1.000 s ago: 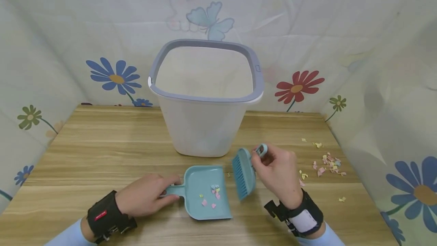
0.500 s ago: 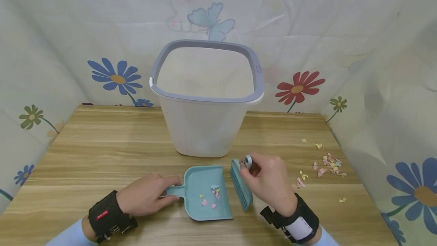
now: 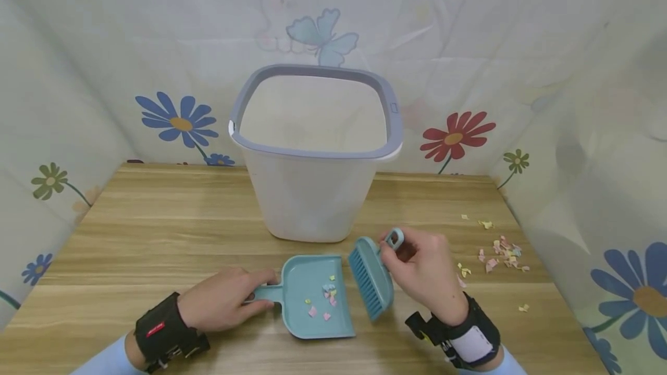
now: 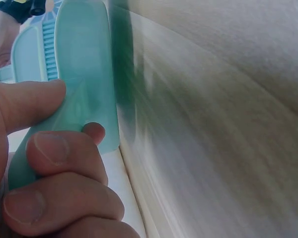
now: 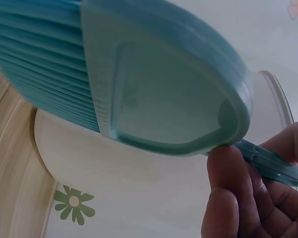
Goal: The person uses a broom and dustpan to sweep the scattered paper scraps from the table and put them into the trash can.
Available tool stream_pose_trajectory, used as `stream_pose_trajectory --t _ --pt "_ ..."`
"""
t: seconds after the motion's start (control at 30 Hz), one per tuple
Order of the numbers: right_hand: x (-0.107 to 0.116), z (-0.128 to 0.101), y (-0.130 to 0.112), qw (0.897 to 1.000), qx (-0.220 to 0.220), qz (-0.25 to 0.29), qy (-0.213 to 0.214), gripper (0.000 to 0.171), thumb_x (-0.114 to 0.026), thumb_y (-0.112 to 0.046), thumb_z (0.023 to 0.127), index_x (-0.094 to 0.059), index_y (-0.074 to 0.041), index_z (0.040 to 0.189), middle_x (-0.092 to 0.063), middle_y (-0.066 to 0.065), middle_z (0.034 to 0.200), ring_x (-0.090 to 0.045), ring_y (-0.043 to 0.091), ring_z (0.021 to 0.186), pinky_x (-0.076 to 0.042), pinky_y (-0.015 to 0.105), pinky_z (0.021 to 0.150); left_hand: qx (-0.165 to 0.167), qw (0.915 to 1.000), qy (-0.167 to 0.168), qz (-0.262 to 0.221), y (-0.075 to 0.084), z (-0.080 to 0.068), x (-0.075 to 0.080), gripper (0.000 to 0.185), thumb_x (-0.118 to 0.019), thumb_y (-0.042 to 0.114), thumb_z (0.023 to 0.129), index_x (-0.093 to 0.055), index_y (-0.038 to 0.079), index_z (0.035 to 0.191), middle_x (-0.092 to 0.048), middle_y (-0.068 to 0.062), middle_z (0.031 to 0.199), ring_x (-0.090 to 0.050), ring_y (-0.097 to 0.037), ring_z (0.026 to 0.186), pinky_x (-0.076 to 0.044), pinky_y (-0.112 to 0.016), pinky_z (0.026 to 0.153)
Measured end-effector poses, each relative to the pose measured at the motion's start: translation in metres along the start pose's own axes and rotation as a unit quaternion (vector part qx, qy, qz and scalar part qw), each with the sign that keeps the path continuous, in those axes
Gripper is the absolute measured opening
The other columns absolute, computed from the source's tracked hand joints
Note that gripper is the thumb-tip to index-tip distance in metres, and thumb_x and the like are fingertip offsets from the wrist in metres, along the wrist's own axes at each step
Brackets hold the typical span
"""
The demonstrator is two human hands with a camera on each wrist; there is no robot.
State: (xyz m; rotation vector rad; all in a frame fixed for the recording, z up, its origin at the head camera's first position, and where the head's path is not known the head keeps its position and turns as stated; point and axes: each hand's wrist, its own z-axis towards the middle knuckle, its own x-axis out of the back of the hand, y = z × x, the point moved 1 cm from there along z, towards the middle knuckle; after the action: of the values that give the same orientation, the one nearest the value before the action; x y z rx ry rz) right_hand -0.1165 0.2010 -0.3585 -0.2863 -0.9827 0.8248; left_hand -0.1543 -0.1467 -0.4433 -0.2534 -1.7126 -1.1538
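My left hand grips the handle of a blue-green dustpan, which lies on the table with its open edge to the right. Several small pastel paper scraps are in the pan. In the left wrist view, the thumb and curled fingers wrap the dustpan's handle. My right hand pinches the handle of a matching small brush, held tilted just right of the pan's edge with its bristles facing left and down. More scraps lie scattered on the table to the right of that hand.
Behind the dustpan stands a tall white bin with a grey-blue rim, its top open. The wooden table is bounded by a flower-printed sheet at the back and both sides.
The brush has swung left to the pan's edge, then turned with its bristles lifting toward the pan. One more yellow scrap now shows in the pan. The left hand and dustpan stay put.
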Motion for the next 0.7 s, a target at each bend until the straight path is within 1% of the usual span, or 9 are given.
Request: stream_pose_trajectory --t 0.17,0.27,0.37,0.4,0.5,0.6,0.7 --pt "0.001 0.000 0.001 1.000 -0.006 -0.016 0.001 0.012 -0.074 0.004 0.083 -0.075 -0.008 0.085 -0.065 -0.007 0.067 -0.049 -0.003 0.051 -0.042 0.015 0.046 -0.008 1.0000 0.005 0.001 0.004 -0.002 0.005 0.027 -0.062 0.041 0.104 -0.062 0.025 0.125 -0.068 0.018 0.097 -0.056 0.005 0.077 -0.050 -0.022 0.073" --pt "0.002 0.000 0.001 1.000 -0.008 -0.018 -0.001 0.012 -0.074 0.004 0.083 -0.075 -0.007 0.085 -0.065 -0.007 0.066 -0.049 -0.003 0.051 -0.041 0.015 0.046 -0.005 1.0000 0.005 -0.001 0.007 -0.005 0.011 0.033 -0.059 0.046 0.105 -0.062 0.024 0.130 -0.071 0.015 0.106 -0.062 0.005 0.088 -0.054 -0.025 0.079" --pt "0.002 -0.001 0.001 1.000 -0.010 -0.017 -0.001 0.013 -0.073 0.005 0.083 -0.076 -0.008 0.085 -0.065 -0.007 0.066 -0.048 -0.003 0.050 -0.040 0.015 0.045 -0.006 0.9999 0.011 -0.001 0.009 -0.007 0.016 0.037 -0.056 0.048 0.105 -0.062 0.024 0.133 -0.072 0.014 0.115 -0.064 0.004 0.097 -0.057 -0.028 0.085" --pt "0.003 -0.001 0.002 1.000 -0.010 -0.016 -0.001 0.014 -0.073 0.005 0.083 -0.076 -0.008 0.085 -0.065 -0.007 0.066 -0.048 -0.003 0.050 -0.040 0.014 0.045 -0.008 0.9999 0.015 0.000 0.009 -0.007 0.018 0.036 -0.056 0.048 0.106 -0.062 0.024 0.132 -0.072 0.014 0.115 -0.064 0.004 0.098 -0.057 -0.028 0.085" --pt "0.003 -0.001 0.002 1.000 -0.010 -0.017 0.000 0.016 -0.073 0.005 0.083 -0.076 -0.010 0.085 -0.065 -0.008 0.065 -0.048 -0.003 0.050 -0.039 0.014 0.045 -0.013 0.9995 0.029 -0.003 0.012 -0.008 0.022 0.033 -0.056 0.047 0.105 -0.063 0.025 0.129 -0.069 0.018 0.107 -0.061 0.005 0.087 -0.054 -0.024 0.080" --pt "0.004 0.000 0.003 1.000 -0.008 -0.020 0.002 0.016 -0.073 0.005 0.083 -0.076 -0.010 0.085 -0.063 -0.009 0.064 -0.047 -0.003 0.050 -0.039 0.014 0.045 -0.018 0.9990 0.040 -0.009 0.016 -0.010 0.029 0.031 -0.057 0.046 0.105 -0.063 0.025 0.127 -0.067 0.018 0.102 -0.059 0.003 0.082 -0.052 -0.022 0.076" --pt "0.004 0.001 0.005 1.000 -0.005 -0.027 0.004 0.015 -0.073 0.004 0.083 -0.076 -0.011 0.084 -0.062 -0.010 0.063 -0.047 -0.003 0.050 -0.039 0.014 0.046 -0.018 0.9984 0.050 -0.021 0.020 -0.012 0.036 0.032 -0.057 0.045 0.105 -0.064 0.024 0.129 -0.067 0.019 0.102 -0.059 0.003 0.081 -0.052 -0.021 0.074"
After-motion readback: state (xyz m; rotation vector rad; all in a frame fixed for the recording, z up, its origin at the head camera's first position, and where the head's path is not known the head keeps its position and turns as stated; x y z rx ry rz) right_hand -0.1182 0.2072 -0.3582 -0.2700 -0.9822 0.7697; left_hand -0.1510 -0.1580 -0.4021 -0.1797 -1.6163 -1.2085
